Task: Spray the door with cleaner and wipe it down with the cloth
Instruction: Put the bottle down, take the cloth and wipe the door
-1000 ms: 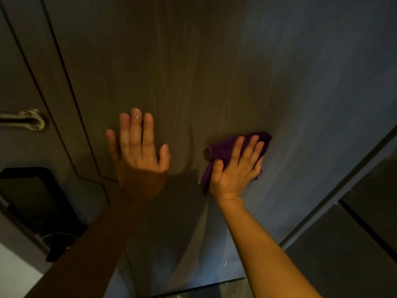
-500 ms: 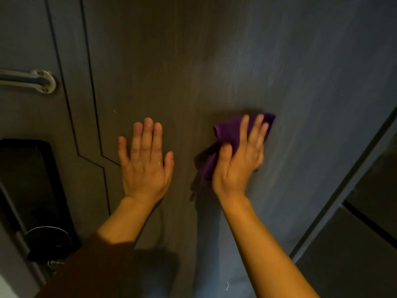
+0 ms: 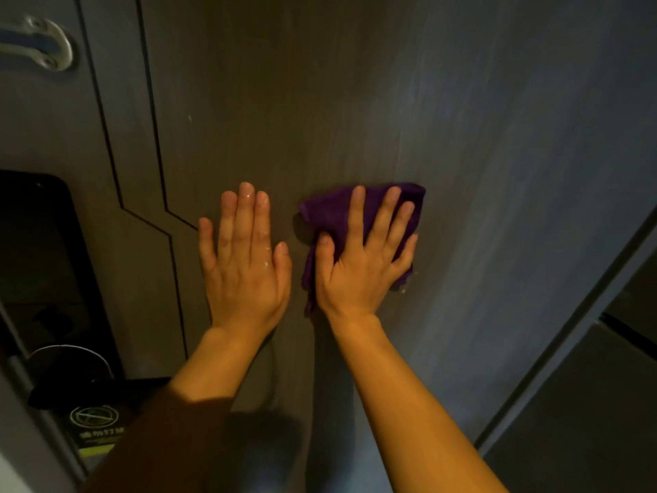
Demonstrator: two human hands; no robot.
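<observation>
Two bare forearms reach up from the bottom edge toward the door (image 3: 355,101).

Left hand (image 3: 245,265): flat on the door, fingers spread, holding nothing. Small wet beads on the knuckles and fingertips. Looks like a brace.

Right hand (image 3: 366,257): spread flat over the purple cloth (image 3: 327,215), pressing it to the door just beside the left hand. Cloth is bunched, a tail hanging below the thumb. A few droplets at its lower right corner.

Door face: dark, wood-grained, faint streaks and a pale speck above the left hand. Black lock panel (image 3: 39,272) at left, metal handle (image 3: 42,44) far upper left.

No spray bottle in view.

Judgement: spraying likely done, going by the wet hands and droplets. Wiping is under way at mid-height. Upper panel, grooved left section and area round the lock probably remain; how much is already clean cannot be told.
</observation>
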